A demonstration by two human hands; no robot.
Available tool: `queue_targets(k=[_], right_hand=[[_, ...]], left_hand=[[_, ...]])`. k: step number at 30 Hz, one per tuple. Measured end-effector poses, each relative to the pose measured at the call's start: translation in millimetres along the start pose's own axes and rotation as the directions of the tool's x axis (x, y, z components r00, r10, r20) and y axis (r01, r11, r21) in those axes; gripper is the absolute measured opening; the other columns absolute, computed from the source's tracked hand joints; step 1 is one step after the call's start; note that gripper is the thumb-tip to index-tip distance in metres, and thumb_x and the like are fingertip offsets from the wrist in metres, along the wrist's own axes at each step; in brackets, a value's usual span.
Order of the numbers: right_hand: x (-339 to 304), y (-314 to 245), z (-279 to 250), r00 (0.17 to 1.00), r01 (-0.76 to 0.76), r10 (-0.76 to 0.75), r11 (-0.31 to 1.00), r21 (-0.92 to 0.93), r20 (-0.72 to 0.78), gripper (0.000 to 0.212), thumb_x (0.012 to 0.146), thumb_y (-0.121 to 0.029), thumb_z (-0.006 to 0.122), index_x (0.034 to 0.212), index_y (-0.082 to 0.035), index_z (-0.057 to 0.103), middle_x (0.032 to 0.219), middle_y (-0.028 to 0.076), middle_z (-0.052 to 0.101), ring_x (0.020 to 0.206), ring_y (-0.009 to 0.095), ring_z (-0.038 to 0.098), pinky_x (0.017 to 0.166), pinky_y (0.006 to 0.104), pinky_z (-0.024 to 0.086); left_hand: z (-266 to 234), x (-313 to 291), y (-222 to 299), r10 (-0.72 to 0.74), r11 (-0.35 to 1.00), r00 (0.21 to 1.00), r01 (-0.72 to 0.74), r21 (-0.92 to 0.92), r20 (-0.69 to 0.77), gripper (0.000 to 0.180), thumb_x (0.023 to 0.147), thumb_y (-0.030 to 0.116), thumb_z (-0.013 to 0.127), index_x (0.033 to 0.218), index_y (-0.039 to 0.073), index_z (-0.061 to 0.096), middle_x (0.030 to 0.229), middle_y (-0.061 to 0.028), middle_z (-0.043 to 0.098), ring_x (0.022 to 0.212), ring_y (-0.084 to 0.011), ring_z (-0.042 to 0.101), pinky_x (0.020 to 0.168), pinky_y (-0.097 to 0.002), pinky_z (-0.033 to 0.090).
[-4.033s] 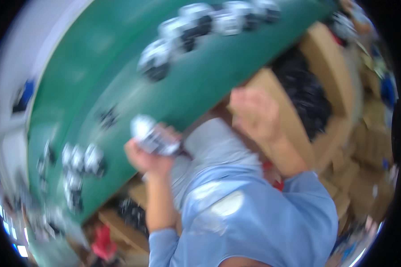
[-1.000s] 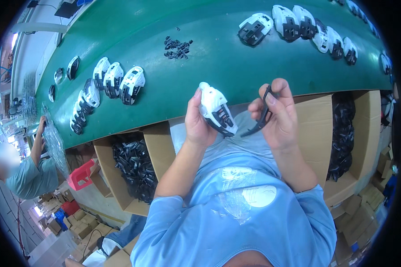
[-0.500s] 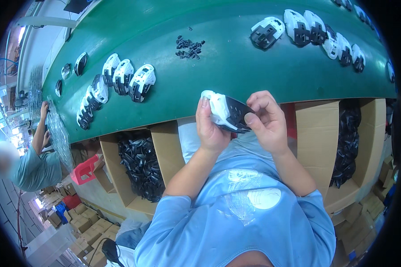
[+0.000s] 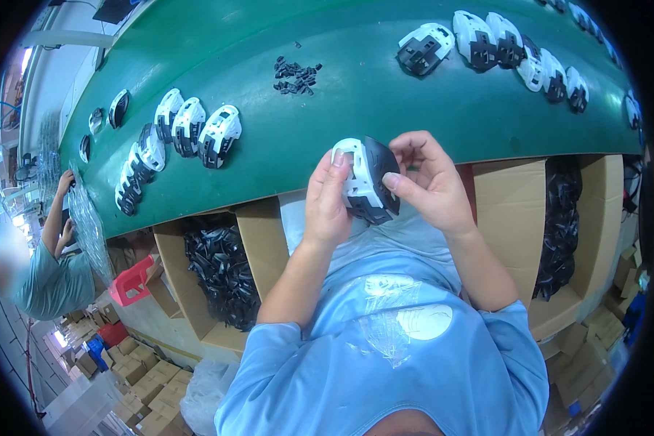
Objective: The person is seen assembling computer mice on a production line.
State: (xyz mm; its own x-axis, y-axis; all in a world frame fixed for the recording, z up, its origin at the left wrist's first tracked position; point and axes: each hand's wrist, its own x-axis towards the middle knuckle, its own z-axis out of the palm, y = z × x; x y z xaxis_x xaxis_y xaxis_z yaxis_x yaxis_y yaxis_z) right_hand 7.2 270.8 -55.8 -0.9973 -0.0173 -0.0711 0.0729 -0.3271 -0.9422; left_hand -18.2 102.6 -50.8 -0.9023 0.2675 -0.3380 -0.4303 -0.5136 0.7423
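Note:
In front of my body I hold a curved black-and-white plastic shell [image 4: 361, 182], its white half to the left and its smooth black half to the right. My left hand [image 4: 330, 195] grips the white side, thumb on top near a cut-out. On the other side, my right hand [image 4: 430, 182] has its thumb against the black edge and its fingers curled up behind. Similar shells lie on the green table: a group [image 4: 189, 125] at the left and another group [image 4: 476, 43] at the far right. A small heap of black plastic bits [image 4: 296, 76] lies between them.
An open carton [image 4: 261, 240] of black parts [image 4: 221, 272] stands below the table edge at left; another carton [image 4: 512, 218] with black parts [image 4: 559, 225] is at right. A co-worker [image 4: 51, 280] at far left handles clear plastic sheeting [image 4: 89, 221] near a red plastic piece [image 4: 132, 282].
The shell has turned upright in my hands, showing more of its face and slotted lower edge. The table scene has shifted slightly left in view.

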Motion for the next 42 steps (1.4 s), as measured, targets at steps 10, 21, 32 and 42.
queue_targets(k=[10, 21, 32, 42], right_hand=[[-11, 3, 6, 0.907, 0.369, -0.420, 0.773, -0.516, 0.020, 0.043, 0.091, -0.012, 0.075, 0.132, -0.001, 0.066, 0.112, 0.013, 0.067, 0.086, 0.016, 0.064, 0.075, 0.0282, 0.055], [-5, 2, -6, 0.849, 0.502, -0.517, 0.727, -0.469, 0.108, 0.038, 0.092, -0.018, 0.075, 0.124, 0.001, 0.071, 0.117, 0.019, 0.070, 0.096, 0.025, 0.070, 0.083, 0.0320, 0.056], [-4, -1, 5, 0.918, 0.385, -0.395, 0.912, -0.141, -0.048, 0.033, 0.084, -0.007, 0.080, 0.114, 0.002, 0.069, 0.113, 0.020, 0.072, 0.102, 0.025, 0.072, 0.084, 0.0340, 0.058], [-3, -13, -4, 0.824, 0.515, -0.567, 0.757, -0.402, -0.013, 0.032, 0.080, -0.008, 0.083, 0.110, 0.000, 0.073, 0.109, 0.021, 0.075, 0.092, 0.027, 0.075, 0.078, 0.0324, 0.060]], left_hand=[[8, -20, -6, 0.313, 0.920, 0.947, -0.322, 0.224, 0.073, 0.023, 0.103, 0.025, 0.063, 0.111, 0.005, 0.054, 0.097, -0.0008, 0.063, 0.089, -0.0039, 0.057, 0.078, -0.0225, 0.049], [9, -18, -18, 0.459, 0.825, 0.868, -0.496, 0.272, 0.189, 0.026, 0.103, 0.023, 0.062, 0.112, 0.003, 0.049, 0.098, -0.0039, 0.059, 0.083, -0.0061, 0.053, 0.071, -0.0222, 0.044], [0, -5, -3, 0.487, 0.694, 0.801, -0.597, 0.401, 0.349, 0.021, 0.100, 0.022, 0.062, 0.101, 0.003, 0.052, 0.088, -0.0055, 0.062, 0.074, -0.0076, 0.052, 0.066, -0.0242, 0.044], [2, -14, -3, 0.378, 0.894, 0.890, -0.423, 0.148, 0.256, 0.025, 0.101, 0.027, 0.059, 0.105, 0.003, 0.052, 0.095, -0.0068, 0.060, 0.082, -0.0092, 0.052, 0.073, -0.0255, 0.044]])
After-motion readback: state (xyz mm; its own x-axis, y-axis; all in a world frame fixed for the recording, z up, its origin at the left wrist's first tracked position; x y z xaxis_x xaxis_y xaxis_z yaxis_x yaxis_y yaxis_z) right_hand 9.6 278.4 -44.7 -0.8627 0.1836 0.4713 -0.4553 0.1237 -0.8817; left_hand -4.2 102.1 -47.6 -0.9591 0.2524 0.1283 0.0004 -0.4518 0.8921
